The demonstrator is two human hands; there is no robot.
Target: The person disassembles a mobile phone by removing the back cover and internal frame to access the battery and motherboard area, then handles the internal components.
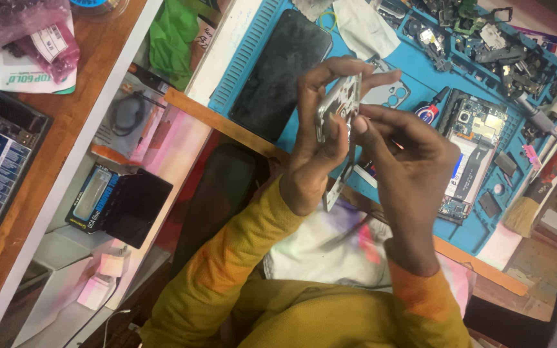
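1. Yellow sleeves (240,258), nearest the camera, both forearms raised so the work sits close under the eyes.
2. Left hand (314,142), fingers wrapped around a silver phone frame (340,103), held upright above the front edge of the blue mat; thumb braced along its edge, seemingly to steady it.
3. Right hand (407,161), fingertips pinched narrow against the frame's side, thumb and forefinger meeting on a small part too fine to make out; a dark strip (351,154), perhaps a flex cable, hanging below.
4. Wooden bench edge (227,122), running diagonally beneath the hands.
5. Blue work mat (420,77), ridged border, compartments along the far side keeping loose parts sorted.
6. Dark phone screen (282,71), flat on the mat, left of the hands.
7. Opened phone (475,148), circuit board exposed, lying just right of the hands, within easy reach.
8. Brush (530,206), at the mat's right edge.
9. Small dark components (491,45), heaped at the far rim.
10. Side shelf (53,161), well left, bearing boxes and a white charger (114,261).
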